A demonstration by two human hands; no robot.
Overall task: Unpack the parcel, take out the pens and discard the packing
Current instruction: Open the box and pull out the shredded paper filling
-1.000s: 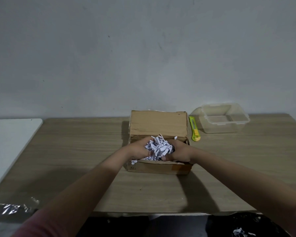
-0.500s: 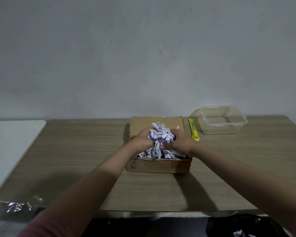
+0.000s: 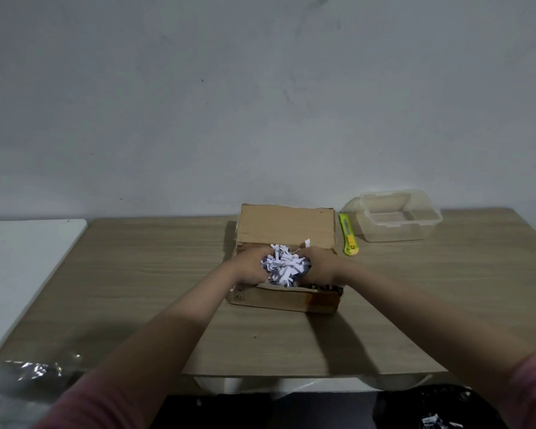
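Note:
An open cardboard box (image 3: 283, 300) sits mid-table with its lid flap (image 3: 287, 226) standing up at the back. A wad of white shredded paper (image 3: 287, 265) is pressed between my left hand (image 3: 250, 266) and my right hand (image 3: 319, 264), just above the box opening. Both hands curl around the wad from either side. Dark contents show along the box's front right rim; no pens can be made out.
A yellow-green utility knife (image 3: 348, 235) lies right of the box. Behind it stands a clear plastic tub (image 3: 396, 219). A white table (image 3: 19, 255) adjoins on the left. A black bag (image 3: 440, 410) with paper shreds lies below the table's front edge; crinkled clear plastic (image 3: 34, 371) at bottom left.
My hands gathered the shreds and lifted the wad, and it is now lower, just over the box opening. The camera view shifted slightly.

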